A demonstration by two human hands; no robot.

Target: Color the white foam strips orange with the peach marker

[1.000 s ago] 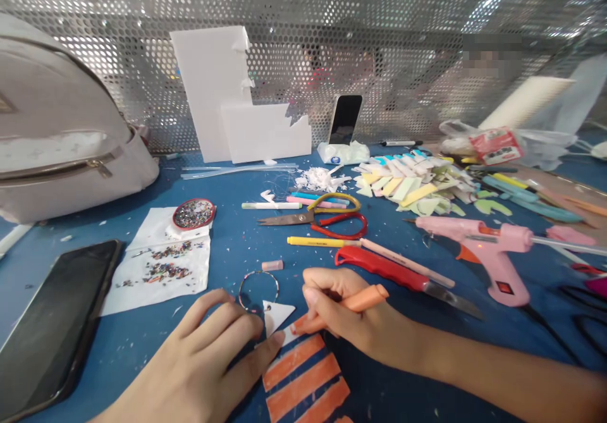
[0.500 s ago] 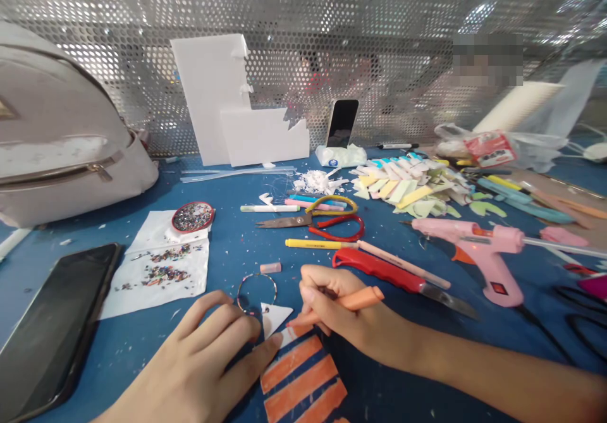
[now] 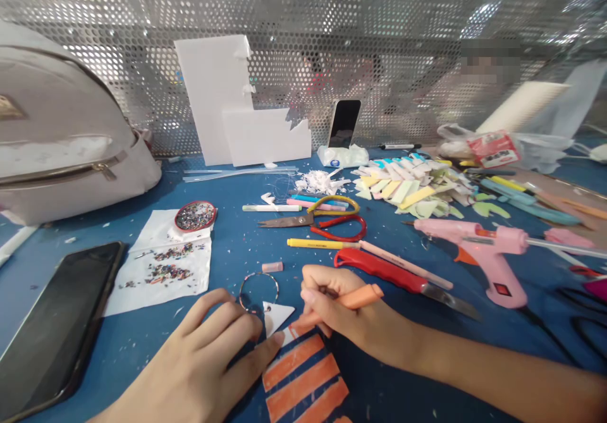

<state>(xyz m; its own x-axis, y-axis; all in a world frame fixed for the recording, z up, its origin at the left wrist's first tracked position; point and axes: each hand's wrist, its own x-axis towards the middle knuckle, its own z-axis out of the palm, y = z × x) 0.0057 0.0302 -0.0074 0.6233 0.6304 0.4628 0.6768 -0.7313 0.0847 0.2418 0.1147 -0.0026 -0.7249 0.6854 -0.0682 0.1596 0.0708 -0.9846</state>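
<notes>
The striped sheet (image 3: 303, 382) is lying flat on the blue desk (image 3: 237, 246) at the near edge. Its lower end is running out of the picture, and its left edge is hiding under the left hand (image 3: 208, 360). That hand's grip is spread, with the fingers pressing flat on the sheet beside its white pointed tip (image 3: 277, 315). The right hand (image 3: 346, 315) is pinching an orange marker (image 3: 360, 298), its grip pressed together around the barrel. The marker's nib is blending into the orange colouring, so the exact contact point is hard to make out.

The sheet is looking matte and white, with broad, roughly filled orange bands. A thin wire ring (image 3: 258, 290) is lying just beyond the tip. A glossy red-handled utility knife (image 3: 379, 268) is lying near the right hand.
</notes>
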